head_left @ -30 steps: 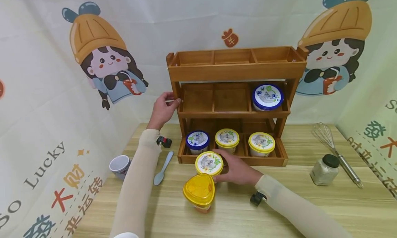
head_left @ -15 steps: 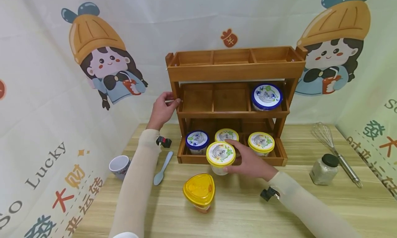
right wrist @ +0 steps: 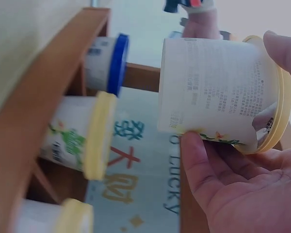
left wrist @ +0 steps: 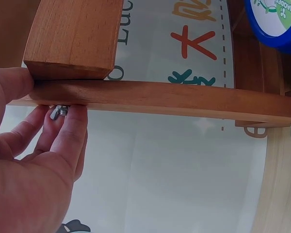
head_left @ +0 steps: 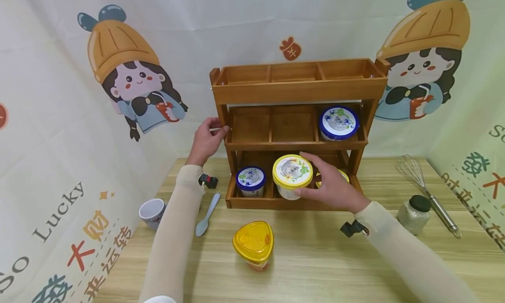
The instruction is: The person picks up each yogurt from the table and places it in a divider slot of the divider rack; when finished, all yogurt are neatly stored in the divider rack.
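Note:
My left hand (head_left: 207, 138) grips the left side post of a three-tier wooden rack (head_left: 300, 92); in the left wrist view its fingertips lie by a wing nut (left wrist: 60, 111). My right hand (head_left: 333, 184) holds a white tub with a yellow lid (head_left: 293, 173), raised in front of the bottom tier. In the right wrist view, thumb and fingers span that tub's sides. Behind it, a yellow-lidded tub (right wrist: 80, 136) sits in the bottom tier, hidden in the head view. A blue-lidded tub (head_left: 251, 180) stands at bottom left, and a larger one (head_left: 339, 123) at middle right.
A container with a yellow three-sided lid (head_left: 254, 246) stands on the table before the rack. Left lie a spoon (head_left: 207, 215) and a cup (head_left: 153, 211). A black-capped jar (head_left: 414, 213) and a whisk (head_left: 432, 193) are at the right.
My right hand has lifted the yellow-lidded tub from beside the three-sided container, up and rightward to the rack's bottom tier. The left hand stays at the post.

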Tool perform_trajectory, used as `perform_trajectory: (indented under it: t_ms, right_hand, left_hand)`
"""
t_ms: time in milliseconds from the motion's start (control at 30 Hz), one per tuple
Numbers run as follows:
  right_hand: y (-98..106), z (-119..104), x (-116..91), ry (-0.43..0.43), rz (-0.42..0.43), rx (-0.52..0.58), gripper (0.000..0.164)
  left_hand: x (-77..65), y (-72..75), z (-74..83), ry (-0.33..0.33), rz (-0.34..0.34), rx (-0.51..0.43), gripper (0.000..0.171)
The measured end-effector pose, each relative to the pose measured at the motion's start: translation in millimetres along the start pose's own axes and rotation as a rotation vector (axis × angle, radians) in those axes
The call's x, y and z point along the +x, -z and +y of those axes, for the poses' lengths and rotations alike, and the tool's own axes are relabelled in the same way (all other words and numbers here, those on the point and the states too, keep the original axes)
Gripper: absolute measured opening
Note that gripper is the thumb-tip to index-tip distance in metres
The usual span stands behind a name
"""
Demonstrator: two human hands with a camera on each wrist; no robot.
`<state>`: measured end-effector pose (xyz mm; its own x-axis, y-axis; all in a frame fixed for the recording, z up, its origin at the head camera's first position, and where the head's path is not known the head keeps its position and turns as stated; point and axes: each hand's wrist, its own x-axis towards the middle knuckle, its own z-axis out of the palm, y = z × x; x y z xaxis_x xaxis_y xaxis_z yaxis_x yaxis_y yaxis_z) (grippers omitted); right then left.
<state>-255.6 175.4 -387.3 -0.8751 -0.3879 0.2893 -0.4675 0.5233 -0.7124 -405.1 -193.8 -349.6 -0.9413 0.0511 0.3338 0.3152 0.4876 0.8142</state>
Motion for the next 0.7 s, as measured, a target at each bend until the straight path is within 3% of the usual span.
perform_trajectory:
  t_ms: [400,700]
  right_hand:
    - [34.1,-18.7,25.6,0.055,0.070,0.055,0.101]
    - [45.3,-28.6,52.3,0.020,0.130,0.052,0.097]
  left_hand:
    - [-0.3,-0.8,-0.6,0.003,-0.004,-0.003,0.052]
    - [-0.9,0.0,1.1,0.008,-0.003,-0.004,0.052]
